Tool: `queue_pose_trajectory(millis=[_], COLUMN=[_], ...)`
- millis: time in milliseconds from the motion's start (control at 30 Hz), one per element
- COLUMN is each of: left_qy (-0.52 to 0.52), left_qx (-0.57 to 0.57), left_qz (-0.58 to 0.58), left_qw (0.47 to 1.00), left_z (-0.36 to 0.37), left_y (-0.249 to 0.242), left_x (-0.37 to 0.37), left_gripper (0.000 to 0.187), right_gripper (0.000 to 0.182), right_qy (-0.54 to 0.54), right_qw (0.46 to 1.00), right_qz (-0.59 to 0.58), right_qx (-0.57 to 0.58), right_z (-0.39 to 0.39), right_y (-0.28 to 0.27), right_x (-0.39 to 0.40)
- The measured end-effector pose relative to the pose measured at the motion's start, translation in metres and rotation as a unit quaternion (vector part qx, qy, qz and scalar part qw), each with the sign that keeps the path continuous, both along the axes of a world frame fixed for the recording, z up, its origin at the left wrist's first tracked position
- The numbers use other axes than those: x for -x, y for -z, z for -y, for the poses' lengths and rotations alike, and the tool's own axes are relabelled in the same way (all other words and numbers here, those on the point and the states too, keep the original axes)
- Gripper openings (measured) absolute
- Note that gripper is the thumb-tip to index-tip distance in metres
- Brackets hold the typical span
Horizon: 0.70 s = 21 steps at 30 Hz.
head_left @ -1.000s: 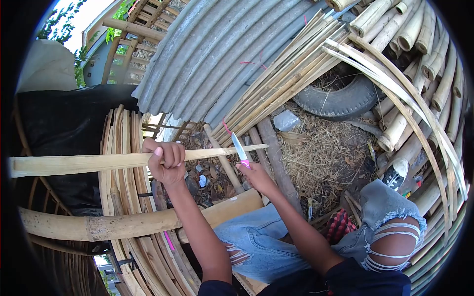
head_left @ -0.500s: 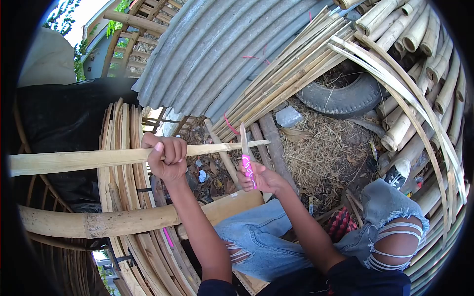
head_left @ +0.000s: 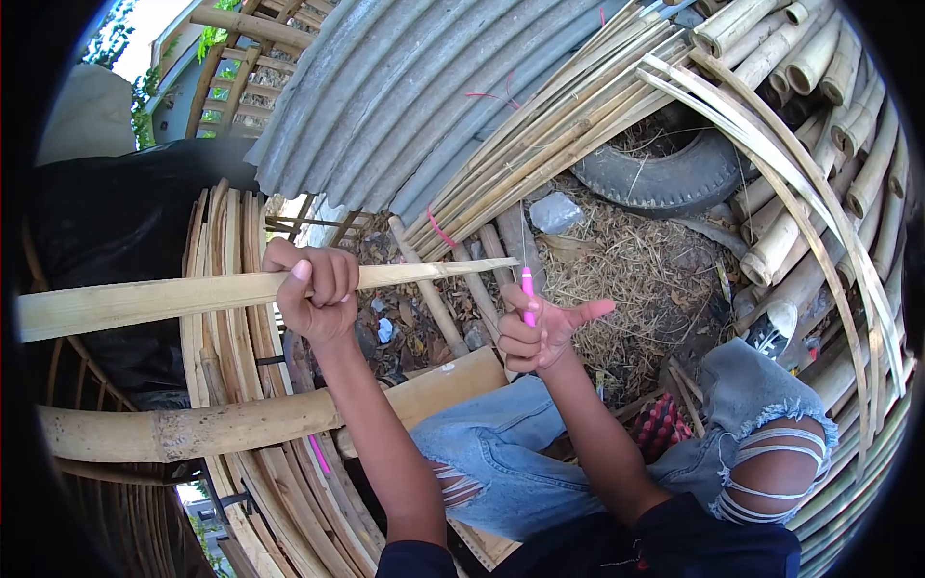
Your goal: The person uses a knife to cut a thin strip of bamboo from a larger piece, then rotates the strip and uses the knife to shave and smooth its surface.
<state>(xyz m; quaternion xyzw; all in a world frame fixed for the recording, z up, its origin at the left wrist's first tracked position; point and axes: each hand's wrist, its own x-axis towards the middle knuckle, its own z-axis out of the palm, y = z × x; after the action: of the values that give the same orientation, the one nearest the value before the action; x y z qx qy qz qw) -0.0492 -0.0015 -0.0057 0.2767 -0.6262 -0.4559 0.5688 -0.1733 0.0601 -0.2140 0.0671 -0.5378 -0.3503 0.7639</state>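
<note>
My left hand [head_left: 314,286] is closed round a long, pale bamboo strip [head_left: 145,304] that runs level across the view and tapers to a narrow tip on the right. My right hand [head_left: 542,329] grips a knife by its pink handle [head_left: 528,294], with the thumb stretched out to the right. The thin blade [head_left: 523,236] points away from me, seen nearly edge-on, right at the strip's tip. Below the strip, a thick bamboo pole [head_left: 251,424] lies across under my left forearm.
Split bamboo slats [head_left: 226,250] are stacked at left. Corrugated metal sheeting [head_left: 385,96] leans at the back beside a bundle of thin strips [head_left: 559,135]. A tire [head_left: 665,181] lies on the straw-covered ground [head_left: 636,279]. Bamboo poles [head_left: 771,260] and bent strips [head_left: 819,202] fill the right.
The knife has moved right along the strip to its tip, its blade turned to a thinner profile. My right thumb has swung outward. My left hand keeps its hold.
</note>
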Motion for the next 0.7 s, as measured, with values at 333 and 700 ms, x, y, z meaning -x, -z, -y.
queue_pose_trajectory(millis=[333,700], left_qy=[0.001,0.005], left_qx=[0.000,-0.006], left_qz=[-0.001,-0.011], left_qw=[1.000,1.000], left_z=[0.000,-0.001], left_y=[0.000,0.000], left_x=[-0.001,0.001], left_gripper=[0.024,0.025], right_gripper=[0.063,0.031], right_qy=[0.013,-0.024], right_qw=[0.986,0.973], right_qz=[-0.155,-0.154], right_qx=[-0.064,-0.173], right_z=[0.010,0.012], right_y=[-0.015,0.009], right_x=[0.013,0.001])
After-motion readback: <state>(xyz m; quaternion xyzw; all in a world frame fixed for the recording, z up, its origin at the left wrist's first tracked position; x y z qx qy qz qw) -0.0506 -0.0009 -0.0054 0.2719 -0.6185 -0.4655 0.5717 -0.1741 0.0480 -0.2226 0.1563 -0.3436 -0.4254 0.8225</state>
